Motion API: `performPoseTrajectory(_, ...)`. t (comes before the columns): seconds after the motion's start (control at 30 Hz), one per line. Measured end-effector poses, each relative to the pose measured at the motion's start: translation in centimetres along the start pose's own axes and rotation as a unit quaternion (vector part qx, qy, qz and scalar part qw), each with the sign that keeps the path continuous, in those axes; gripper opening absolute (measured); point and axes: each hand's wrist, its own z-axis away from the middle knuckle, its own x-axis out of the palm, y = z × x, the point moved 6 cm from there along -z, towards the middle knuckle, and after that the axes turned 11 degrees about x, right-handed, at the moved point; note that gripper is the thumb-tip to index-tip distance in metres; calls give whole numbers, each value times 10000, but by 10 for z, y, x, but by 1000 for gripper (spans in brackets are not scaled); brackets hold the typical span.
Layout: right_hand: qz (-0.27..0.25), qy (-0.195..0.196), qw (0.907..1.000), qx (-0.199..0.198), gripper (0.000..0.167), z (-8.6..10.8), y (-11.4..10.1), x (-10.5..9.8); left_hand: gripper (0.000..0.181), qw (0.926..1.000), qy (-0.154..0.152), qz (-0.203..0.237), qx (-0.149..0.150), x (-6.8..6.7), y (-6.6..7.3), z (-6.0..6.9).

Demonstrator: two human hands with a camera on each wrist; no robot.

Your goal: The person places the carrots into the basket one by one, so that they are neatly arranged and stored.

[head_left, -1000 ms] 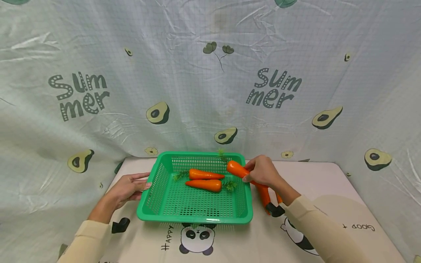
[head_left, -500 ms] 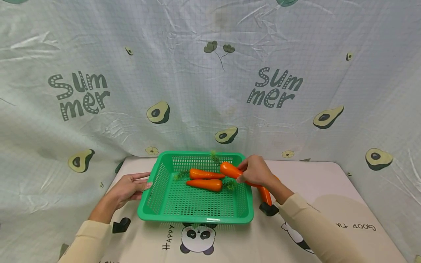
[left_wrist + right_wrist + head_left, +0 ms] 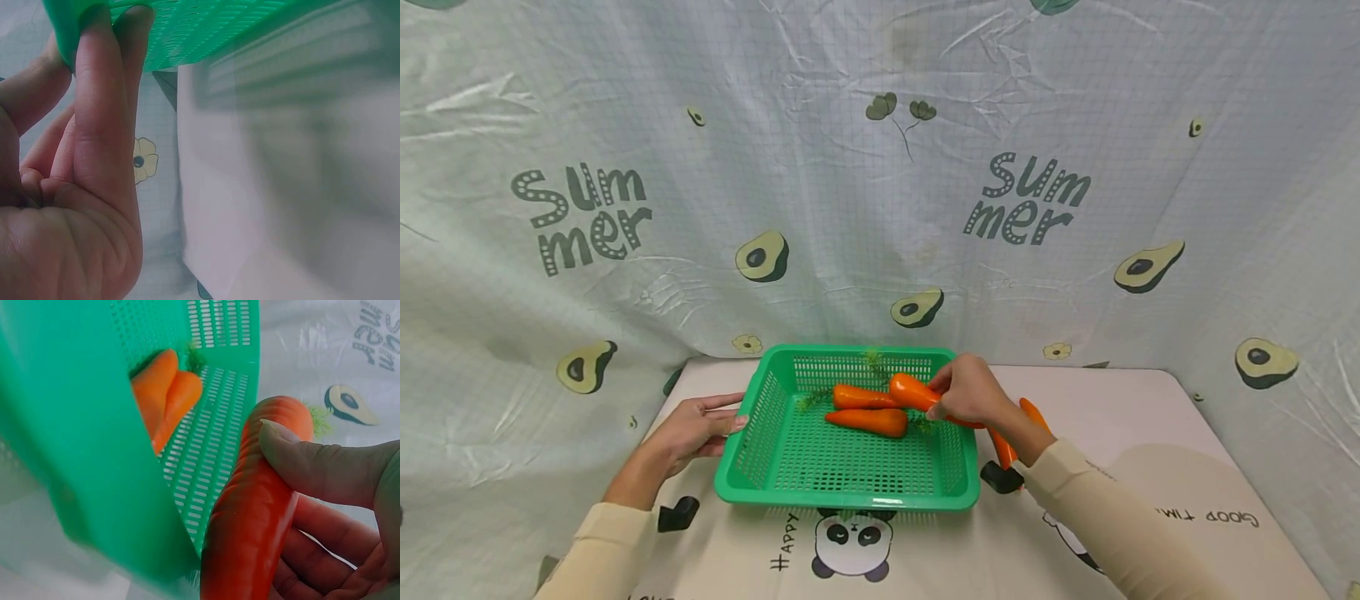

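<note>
A green plastic basket (image 3: 850,503) with slotted walls stands on the table. My left hand (image 3: 692,433) grips its left rim, thumb on the rim and fingers against the outer wall, as the left wrist view shows. My right hand (image 3: 972,390) holds an orange carrot (image 3: 910,389) between thumb and fingers over the basket's right side; its thick, leafy end points left into the basket. In the right wrist view this carrot (image 3: 250,519) is slanted beside the basket wall. Two more carrots, an upper one (image 3: 857,397) and a lower one (image 3: 868,422), lie inside the basket.
On the table right of the basket lie more carrots (image 3: 1002,450), partly hidden by the right forearm. A curtain (image 3: 835,208) printed with avocados hangs behind the table. Black pieces (image 3: 678,513) sit by both wrists. The pale tablecloth (image 3: 1120,408) has panda prints.
My right hand has moved left with the carrot, bringing its thick end farther over the basket and near the carrots inside. My left hand keeps its grip on the rim.
</note>
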Motion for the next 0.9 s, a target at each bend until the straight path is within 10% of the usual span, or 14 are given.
performPoseTrajectory(0.9,141,-118,9992,-356,31,-2,-25,25,72,10000,-53,23,25,-2,-4,-1)
